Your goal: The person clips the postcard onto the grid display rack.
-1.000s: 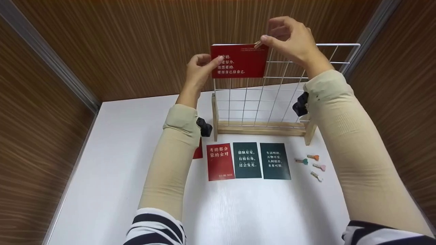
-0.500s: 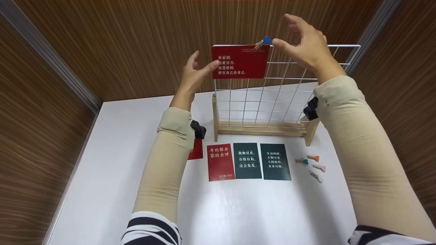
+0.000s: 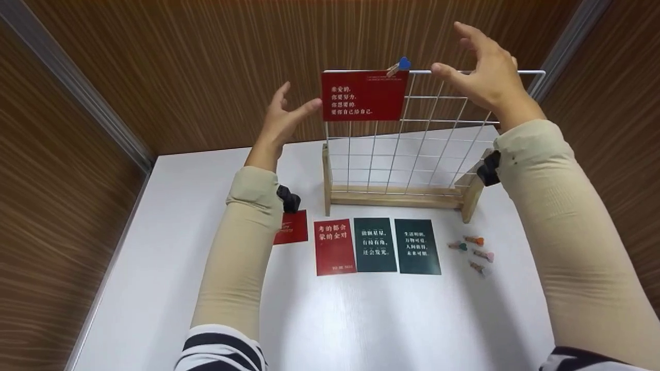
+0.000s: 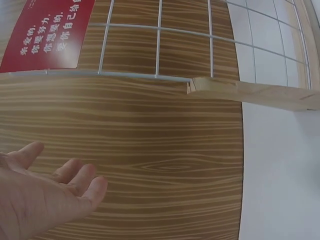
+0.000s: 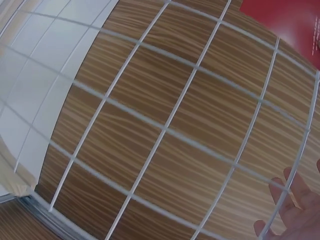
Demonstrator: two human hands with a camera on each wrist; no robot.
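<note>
A red card (image 3: 365, 98) with white writing hangs at the top left corner of a white wire grid (image 3: 433, 129). A small wooden clothespin with a blue heart (image 3: 403, 63) clips the card's upper right corner to the top wire. My left hand (image 3: 282, 119) is just left of the card, fingers spread, holding nothing; in the left wrist view that hand (image 4: 55, 192) stands apart from the card. To the right of the clothespin, my right hand (image 3: 490, 77) is spread and holds nothing. The right wrist view shows its fingers beside the grid's wires.
The grid stands in a wooden base (image 3: 397, 198) on a white table (image 3: 361, 319). In front lie a red card (image 3: 335, 247), two dark green cards (image 3: 375, 245) and another red card (image 3: 293, 228) partly behind the left sleeve. Several clothespins (image 3: 483, 255) lie to the right.
My right hand has let go of the blue-heart clothespin and moved right. My left hand has released the card's left edge and drawn away to the left. The card stays hanging on the grid.
</note>
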